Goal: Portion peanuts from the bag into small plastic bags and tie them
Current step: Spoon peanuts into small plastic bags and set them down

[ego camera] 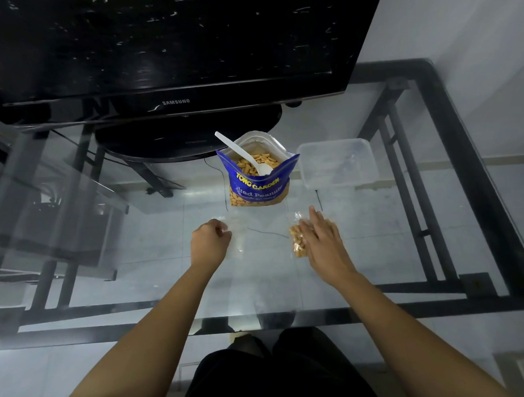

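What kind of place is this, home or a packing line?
Probably a home room: a Samsung TV stands on a glass table over a tiled floor, with one retail peanut bag and a plastic spoon.

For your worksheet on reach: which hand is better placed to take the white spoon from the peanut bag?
Probably the right hand: its fingers lie open on the filled small bag, while the left hand pinches clear plastic. The spoon stands roughly equidistant.

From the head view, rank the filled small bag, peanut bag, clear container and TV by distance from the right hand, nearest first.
1. Filled small bag, under the right hand.
2. Peanut bag, ahead, slightly left.
3. Clear container, ahead, slightly right; nearly level with the peanut bag.
4. TV, at the back.
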